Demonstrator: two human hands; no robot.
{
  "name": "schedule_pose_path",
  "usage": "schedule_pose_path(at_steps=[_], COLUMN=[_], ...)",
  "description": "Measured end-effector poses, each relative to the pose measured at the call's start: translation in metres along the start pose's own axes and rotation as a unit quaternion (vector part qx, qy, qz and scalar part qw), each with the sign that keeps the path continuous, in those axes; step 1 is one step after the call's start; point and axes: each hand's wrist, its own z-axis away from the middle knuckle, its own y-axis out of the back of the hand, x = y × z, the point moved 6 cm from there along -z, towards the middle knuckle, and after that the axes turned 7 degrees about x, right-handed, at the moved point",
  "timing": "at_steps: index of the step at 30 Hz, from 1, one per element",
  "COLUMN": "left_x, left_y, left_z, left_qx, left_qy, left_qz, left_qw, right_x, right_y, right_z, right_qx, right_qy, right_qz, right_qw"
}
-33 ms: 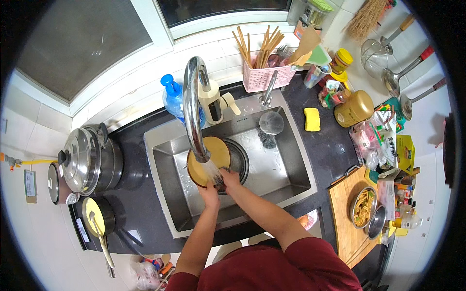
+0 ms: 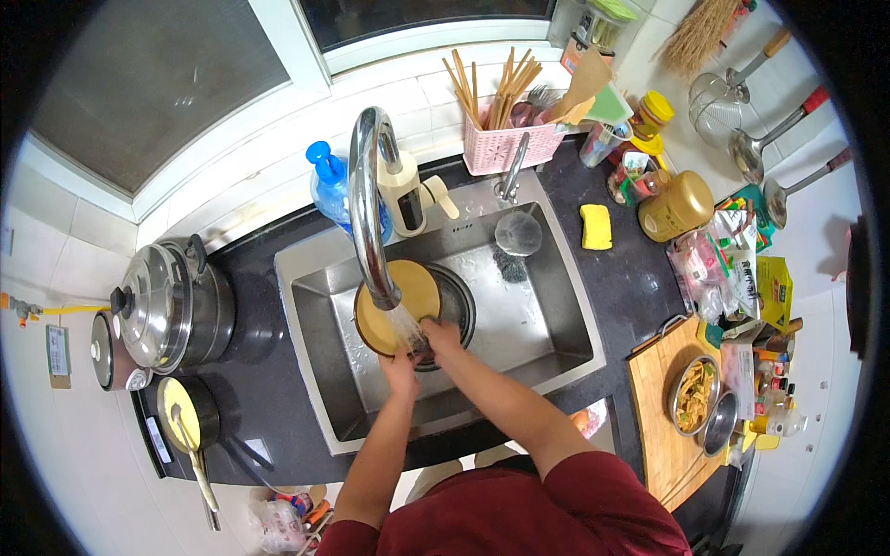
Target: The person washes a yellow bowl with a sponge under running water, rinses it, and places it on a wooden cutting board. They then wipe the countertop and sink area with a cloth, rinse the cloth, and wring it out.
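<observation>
A round pan with a tan-yellow inside (image 2: 413, 278) tilts in the steel sink (image 2: 547, 347), under the curved faucet (image 2: 377, 222). Running water (image 2: 400, 324) falls onto its near part, beside my hands. At its near edge my left hand (image 2: 400, 373) grips the rim. Just right of it, my right hand (image 2: 441, 338) has its fingers closed in the stream against the pan; what they hold, if anything, is hidden by water and fingers. Partly under the pan lies a dark round vessel (image 2: 461, 301).
A clear round strainer cup (image 2: 518, 233) sits at the sink's back right. Soap bottles (image 2: 331, 190) and a pink chopstick basket (image 2: 505, 150) stand behind. A yellow sponge (image 2: 596, 228) and cutting board (image 2: 654, 408) lie right; a steamer pot (image 2: 176, 306) and small pan (image 2: 185, 408) stand left.
My right hand has shifted very slightly at the pan's near edge, and the pan has moved a touch left. Water keeps running; the rest looks the same.
</observation>
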Motion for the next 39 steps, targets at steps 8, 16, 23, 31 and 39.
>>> schedule_pose_path(at_steps=[8, 16, 23, 31, 39], left_x=[0.084, 0.088, 0.054, 0.032, 0.009], left_y=[-0.027, -0.033, -0.019, -0.009, -0.026], left_z=[-0.046, -0.064, -0.024, -0.01, 0.032], left_qx=[-0.134, -0.193, -0.025, -0.062, -0.229], left_qy=[-0.261, -0.348, -0.031, 0.068, 0.193], left_qz=[-0.443, -0.641, -0.134, -0.062, -0.081], left_qw=[0.847, 0.656, 0.99, 0.994, 0.95], right_x=[-0.15, -0.167, -0.071, -0.107, -0.115], right_y=[-0.009, -0.014, 0.022, 0.028, -0.011], right_z=[0.026, 0.033, -0.005, 0.041, 0.02], right_qx=[-0.069, -0.065, 0.044, -0.019, -0.097], right_qy=[0.615, 0.647, 0.295, 0.509, 0.507], right_qz=[0.484, 0.433, 0.22, 0.338, 0.386], right_qw=[0.618, 0.624, 0.929, 0.791, 0.765])
